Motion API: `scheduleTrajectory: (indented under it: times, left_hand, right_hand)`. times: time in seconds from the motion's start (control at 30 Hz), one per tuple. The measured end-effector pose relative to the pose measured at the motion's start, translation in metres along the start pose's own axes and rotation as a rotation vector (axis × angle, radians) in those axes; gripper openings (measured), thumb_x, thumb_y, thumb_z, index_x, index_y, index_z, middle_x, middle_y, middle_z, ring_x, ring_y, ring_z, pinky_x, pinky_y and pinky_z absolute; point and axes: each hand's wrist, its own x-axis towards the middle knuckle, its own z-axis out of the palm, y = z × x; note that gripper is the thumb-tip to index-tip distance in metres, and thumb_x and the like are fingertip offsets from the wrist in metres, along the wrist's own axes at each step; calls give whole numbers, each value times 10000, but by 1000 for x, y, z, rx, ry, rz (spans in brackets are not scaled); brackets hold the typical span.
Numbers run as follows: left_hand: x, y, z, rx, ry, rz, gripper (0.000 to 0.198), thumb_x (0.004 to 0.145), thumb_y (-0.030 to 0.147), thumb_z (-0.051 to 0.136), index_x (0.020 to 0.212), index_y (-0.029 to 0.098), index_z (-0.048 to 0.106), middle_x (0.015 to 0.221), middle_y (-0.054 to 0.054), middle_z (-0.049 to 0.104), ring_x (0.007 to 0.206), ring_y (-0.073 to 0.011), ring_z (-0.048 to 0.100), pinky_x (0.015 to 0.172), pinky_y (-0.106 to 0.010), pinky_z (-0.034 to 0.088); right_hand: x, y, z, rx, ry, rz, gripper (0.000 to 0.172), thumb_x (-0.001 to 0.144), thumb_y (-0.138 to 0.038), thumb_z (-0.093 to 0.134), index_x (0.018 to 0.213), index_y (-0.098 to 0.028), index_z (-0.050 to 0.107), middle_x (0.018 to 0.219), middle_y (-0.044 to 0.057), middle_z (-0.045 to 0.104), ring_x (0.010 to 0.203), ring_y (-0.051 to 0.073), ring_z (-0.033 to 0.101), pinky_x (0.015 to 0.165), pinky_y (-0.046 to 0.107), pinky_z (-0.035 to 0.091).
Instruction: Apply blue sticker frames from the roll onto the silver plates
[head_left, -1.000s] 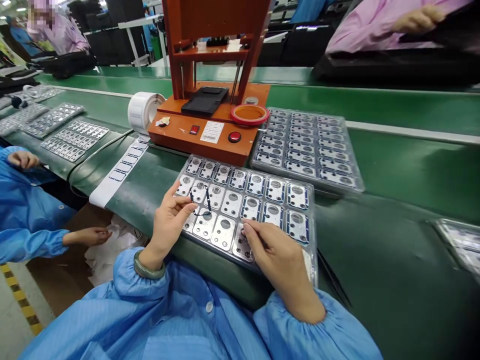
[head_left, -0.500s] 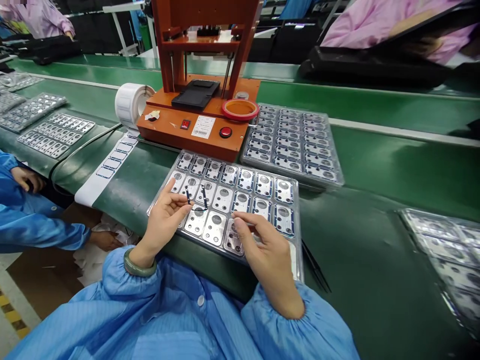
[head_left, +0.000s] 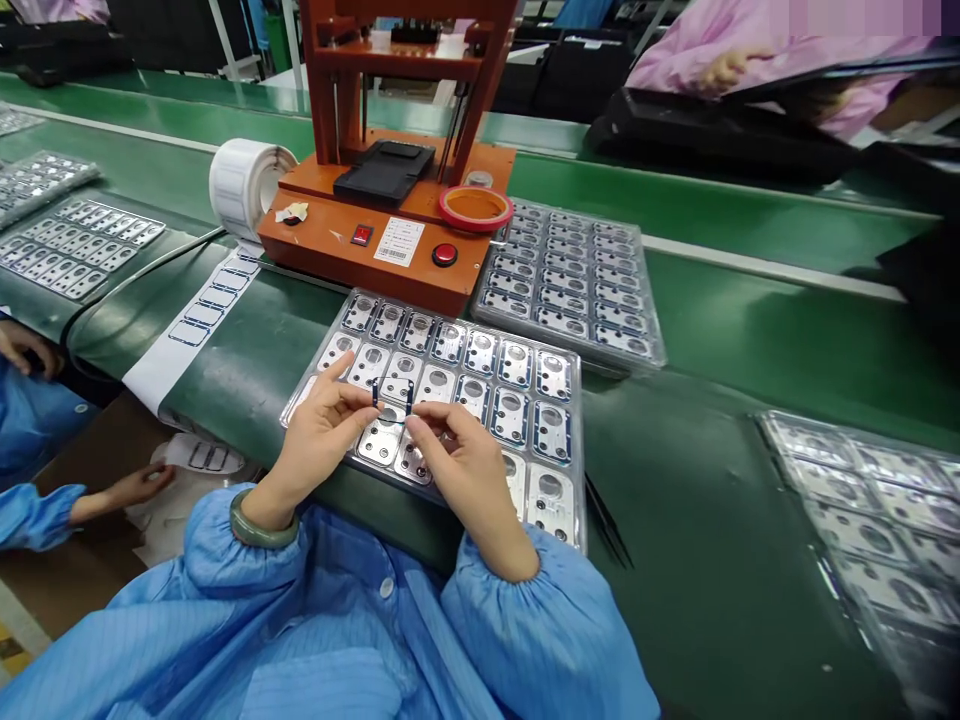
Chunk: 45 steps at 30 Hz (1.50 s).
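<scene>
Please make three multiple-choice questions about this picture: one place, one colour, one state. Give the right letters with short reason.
1. What colour is the round button on the orange press? A red B green C blue
2. Where do the black tweezers lie? A on the press B on the green belt, right of the clear tray C in the tray
3. How is the thin dark frame? A lying in the tray B on the roll C held between both hands

1 A: it looks red.
2 B: beyond the tray's edge.
3 C: left hand and right hand pinch it.
</scene>
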Motion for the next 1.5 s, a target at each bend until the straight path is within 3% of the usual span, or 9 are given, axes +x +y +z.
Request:
scheduleTrajectory:
  times: [0.37,0.67,1.0,1.2,1.33,1.5]
  left_hand:
    - [-3,-4,3,101,-50,90,205,865,320,623,1030,226,700,1442,-96,461,1301,-247,501,1087,-397,437]
    - [-2,1,0,123,-95,138,190,893,323,592,1019,201,665,1245,-112,550,1227,-230,533,954,-361,522]
    - [-1,12,3,133,-99,85,72,842,253,638,823,187,658,1084,-87,619,1076,-198,599,857,-313,517]
    - [17,27,18,271,-93,126,75,830,239,624,788,184,651,1024,-70,628,980,-179,618,800,-300,518]
    - [32,21,34,407,-137,109,89,828,204,604,749,177,633,974,-64,611,964,-187,612,823,-328,510]
    - [37,9,44,484,-186,54,115,834,192,592,726,178,628,967,-58,601,967,-189,615,872,-354,491]
  right_hand:
    - [-8,-5,0,-47,121,-100,130,905,-284,567,819,-212,633,771,4,613,651,125,567,596,256,470]
    - [-8,-7,-1,46,89,-47,116,876,-273,606,785,-206,634,726,-12,603,596,103,526,567,240,436]
    - [-7,-12,-6,65,39,51,164,861,-346,601,801,-201,651,726,-2,623,605,120,541,592,265,442]
    - [5,-17,-18,-15,98,152,212,836,-408,599,833,-207,668,770,14,653,658,144,565,659,299,455]
    - [15,-9,-21,-64,106,322,284,789,-480,608,835,-205,664,722,17,652,644,169,572,663,330,451]
    - [20,2,-20,-84,83,408,266,782,-460,578,798,-205,649,735,26,667,697,193,606,711,347,452]
